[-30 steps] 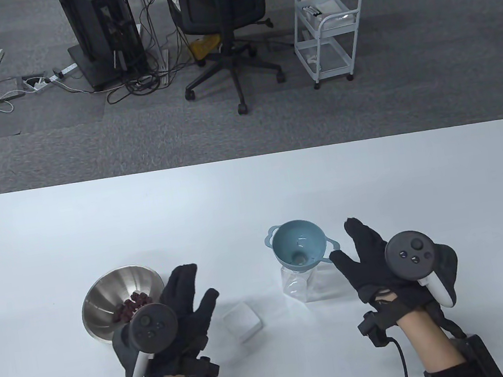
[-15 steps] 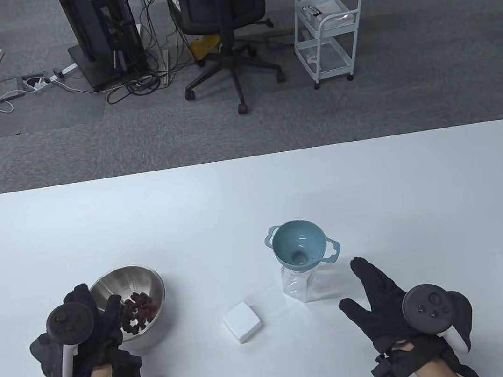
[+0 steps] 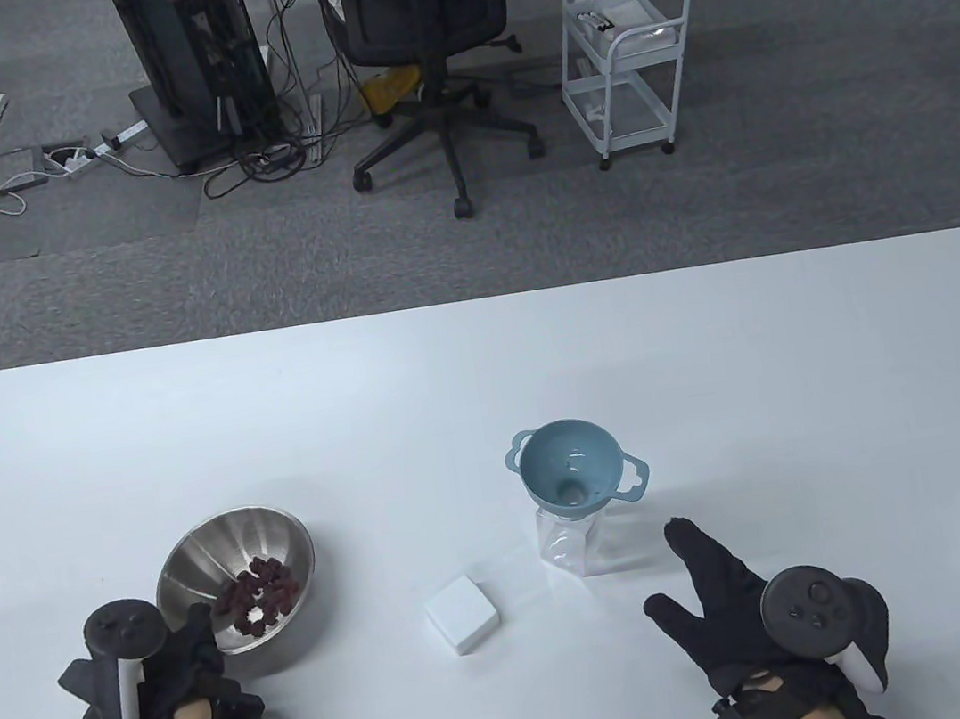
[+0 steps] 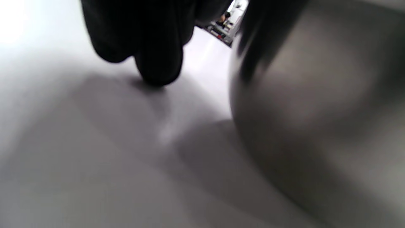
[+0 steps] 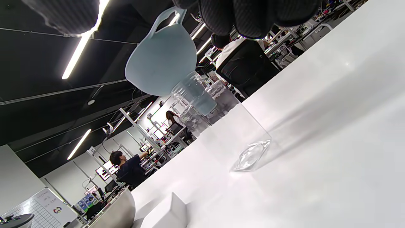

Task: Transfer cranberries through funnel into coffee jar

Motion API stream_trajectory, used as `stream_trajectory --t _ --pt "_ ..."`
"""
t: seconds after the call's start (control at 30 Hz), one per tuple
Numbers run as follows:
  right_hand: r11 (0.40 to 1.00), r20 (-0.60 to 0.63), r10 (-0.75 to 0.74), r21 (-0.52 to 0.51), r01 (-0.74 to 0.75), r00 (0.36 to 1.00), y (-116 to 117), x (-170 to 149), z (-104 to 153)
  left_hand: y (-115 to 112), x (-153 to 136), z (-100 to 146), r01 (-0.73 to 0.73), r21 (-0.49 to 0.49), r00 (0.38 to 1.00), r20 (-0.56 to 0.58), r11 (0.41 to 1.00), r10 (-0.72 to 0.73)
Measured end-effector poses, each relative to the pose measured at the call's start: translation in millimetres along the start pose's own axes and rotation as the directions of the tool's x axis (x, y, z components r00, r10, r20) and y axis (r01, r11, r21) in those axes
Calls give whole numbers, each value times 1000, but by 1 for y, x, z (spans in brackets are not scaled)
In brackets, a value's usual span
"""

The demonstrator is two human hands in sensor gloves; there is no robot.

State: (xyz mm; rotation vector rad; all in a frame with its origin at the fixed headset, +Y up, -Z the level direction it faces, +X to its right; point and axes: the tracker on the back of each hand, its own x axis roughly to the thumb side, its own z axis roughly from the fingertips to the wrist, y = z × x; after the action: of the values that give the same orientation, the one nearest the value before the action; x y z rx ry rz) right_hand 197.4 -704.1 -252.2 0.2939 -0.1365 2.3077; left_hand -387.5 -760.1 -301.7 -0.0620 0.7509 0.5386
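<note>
Steel, and tipped toward the jar, the bowl (image 3: 239, 585) holds a cluster of dark red cranberries (image 3: 258, 595) on its low side. It sits well to the left of the coffee jar (image 3: 581, 542), a clear square container that stands upright with the blue funnel (image 3: 577, 476) seated in its mouth. The left hand (image 3: 178, 661) is at the bowl's near-left rim, on the side away from the jar, with gloved fingers over the edge; in the left wrist view the bowl's wall fills the right half and fingertips (image 4: 158, 63) hang beside it, but whether they clamp the rim I cannot tell. The right hand (image 3: 724, 602) lies near the jar's right side, apart from it, fingers straight and spread, holding nothing. Between bowl and jar, nearer the jar, lies a small white box (image 3: 462, 614).
</note>
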Motion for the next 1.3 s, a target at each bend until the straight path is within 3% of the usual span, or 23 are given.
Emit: stream_trajectory --t 0.13,0.3,0.43,0.63,0.77,0.97,1.3 --pt "1000 -9 9 -3 -9 1000 1 -1 0 1 0 -3 -27 -20 999 -18 999 27" --pt "1000 -16 18 -12 -18 1000 0 -1 1 1 -7 -6 -160 -58 986 -62 985 156" --pt "1000 -18 16 -19 -17 1000 0 -1 2 0 -11 -6 -353 -104 934 -90 930 344" --pt "999 -18 29 -29 -29 999 -2 -2 1 0 -1 0 -451 -147 892 -51 880 449" --pt "999 -19 29 -30 -29 999 -2 -2 1 11 25 10 -493 -180 862 35 851 506" --pt "999 -18 23 -40 -24 1000 -4 -3 2 32 75 33 -446 -178 854 209 877 477" --pt "999 -24 26 -41 -27 999 -4 -3 2 53 149 72 -443 -225 771 397 868 497"
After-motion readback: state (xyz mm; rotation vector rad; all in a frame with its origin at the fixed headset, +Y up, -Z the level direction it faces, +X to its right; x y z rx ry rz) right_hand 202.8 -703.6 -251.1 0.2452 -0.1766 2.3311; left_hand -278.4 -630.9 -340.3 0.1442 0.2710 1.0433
